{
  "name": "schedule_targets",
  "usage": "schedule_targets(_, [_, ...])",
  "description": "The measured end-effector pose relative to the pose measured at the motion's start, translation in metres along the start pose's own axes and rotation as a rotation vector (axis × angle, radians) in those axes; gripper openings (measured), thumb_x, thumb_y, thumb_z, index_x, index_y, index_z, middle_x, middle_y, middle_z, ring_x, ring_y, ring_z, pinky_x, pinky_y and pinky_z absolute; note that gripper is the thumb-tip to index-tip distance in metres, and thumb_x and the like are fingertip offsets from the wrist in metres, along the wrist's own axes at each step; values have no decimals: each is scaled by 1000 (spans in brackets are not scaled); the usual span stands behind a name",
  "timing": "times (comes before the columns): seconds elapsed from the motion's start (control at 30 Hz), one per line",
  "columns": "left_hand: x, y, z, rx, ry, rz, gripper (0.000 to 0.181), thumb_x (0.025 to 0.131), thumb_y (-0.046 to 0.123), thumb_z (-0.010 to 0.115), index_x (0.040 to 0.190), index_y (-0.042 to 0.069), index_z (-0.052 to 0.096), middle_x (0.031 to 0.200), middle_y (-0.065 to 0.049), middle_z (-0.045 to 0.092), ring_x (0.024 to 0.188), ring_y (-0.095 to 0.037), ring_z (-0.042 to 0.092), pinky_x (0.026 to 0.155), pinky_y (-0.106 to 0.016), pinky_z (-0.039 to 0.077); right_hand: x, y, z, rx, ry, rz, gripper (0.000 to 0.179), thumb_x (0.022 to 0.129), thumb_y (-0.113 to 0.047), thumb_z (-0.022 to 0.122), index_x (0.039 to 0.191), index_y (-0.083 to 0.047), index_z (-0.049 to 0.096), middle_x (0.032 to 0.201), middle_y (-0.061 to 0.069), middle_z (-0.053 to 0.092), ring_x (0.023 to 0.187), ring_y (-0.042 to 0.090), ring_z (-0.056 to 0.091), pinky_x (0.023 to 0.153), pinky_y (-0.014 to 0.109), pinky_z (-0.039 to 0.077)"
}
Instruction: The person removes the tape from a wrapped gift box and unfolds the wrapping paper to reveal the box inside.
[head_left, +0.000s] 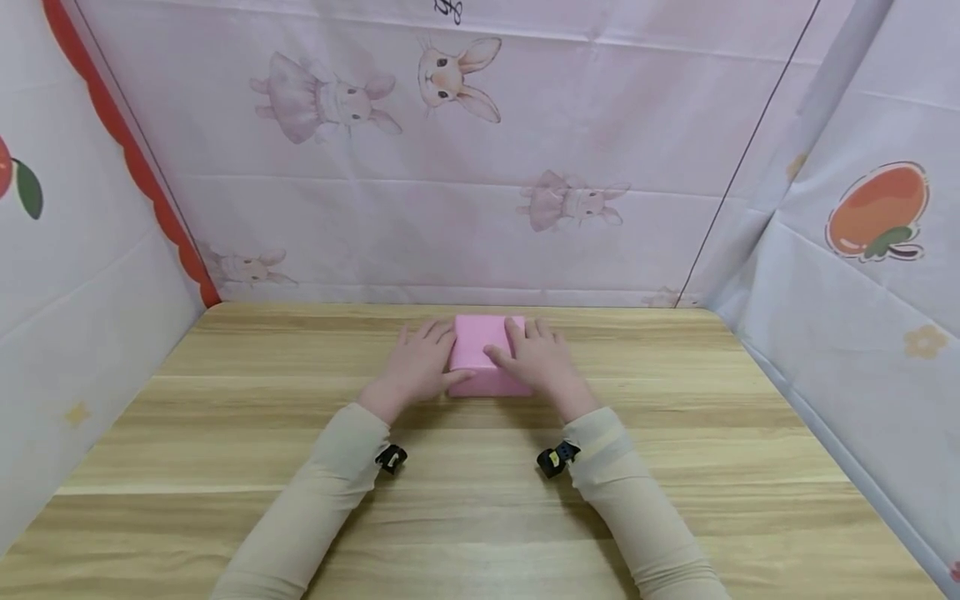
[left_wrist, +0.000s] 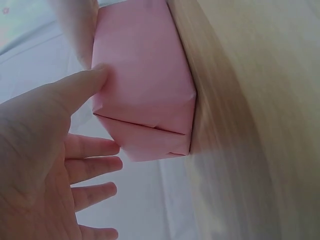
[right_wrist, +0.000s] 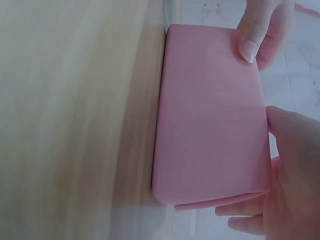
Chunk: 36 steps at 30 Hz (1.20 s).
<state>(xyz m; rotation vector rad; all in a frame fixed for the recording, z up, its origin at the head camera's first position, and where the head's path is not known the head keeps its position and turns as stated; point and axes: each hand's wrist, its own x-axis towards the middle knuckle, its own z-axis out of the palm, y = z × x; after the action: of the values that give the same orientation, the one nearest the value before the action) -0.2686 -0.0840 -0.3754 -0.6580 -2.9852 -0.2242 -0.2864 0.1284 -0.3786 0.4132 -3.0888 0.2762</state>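
Rabbit-print backdrop: it hangs just behind the far table edge [head_left: 420, 242]; a box pushed too far could run up against the cloth.
Wood-grain tabletop: the surface looks smooth [head_left: 465, 500], so a firmer press from one side than the other would probably skid or twist the box.
Pink paper-wrapped box: rests on the tabletop near its far edge, between the two hands [head_left: 476, 337]; squeezing hard at the corners might dent it or crease the paper.
Left hand: fingers straight and spread at the box's left end, thumb laid on the near face close to the upper edge [head_left: 414, 364]; it touches rather than wraps, so a lift from this contact alone would likely slip.
Right hand: thumb and forefinger lie on the top, the other fingers reach past the right end, extended and not curled round [head_left: 542, 360]; the box sits to its left, under those two digits.
Folded left end: seams show beside the left fingers [left_wrist: 150, 145]; a fingertip catching one could peel the wrap.
Flap edge: stands slightly proud at the right end [right_wrist: 220, 201]; dragging there might loosen it.
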Motion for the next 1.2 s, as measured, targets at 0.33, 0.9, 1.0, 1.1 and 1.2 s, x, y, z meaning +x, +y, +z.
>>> schedule_targets(0.33, [-3,-4,-5,-70,-12,-45,81,92,67,45,150,11,37,157,-9,37,148,-34,25,115,-68,18,-2,5,-9,199,-11,-19,76,98,-59,40,155,-11,24,155,21,35,143,40,33,117,57,27])
schedule_targets(0.9, [8,-26,14,-1254,-139,-357,75,100,38,51,157,10,12,161,-19,21,144,-39,32,115,-50,35,8,49,-6,984,-226,192,62,102,-39,45,149,0,34,143,26,45,107,34,63,97,47,53])
schedule_targets(1.0, [10,-26,20,-1369,-162,-392,72,101,33,51,156,7,14,159,-20,26,143,-37,35,116,-46,34,10,47,-2,1058,-257,211,57,102,-35,47,147,-1,38,129,22,52,90,22,64,92,43,56])
schedule_targets(1.1, [13,-25,24,-1427,-176,-407,67,101,31,51,155,4,19,157,-19,31,142,-34,38,116,-43,36,11,43,-1,1075,-260,227,56,101,-34,48,146,-1,39,120,17,55,86,17,62,90,40,56])
schedule_targets(1.2, [14,-23,26,-1450,-172,-408,64,101,29,50,154,4,23,158,-17,31,142,-34,37,115,-43,36,10,41,-3,1070,-267,224,56,101,-33,48,145,0,40,119,16,55,88,17,62,88,37,56])
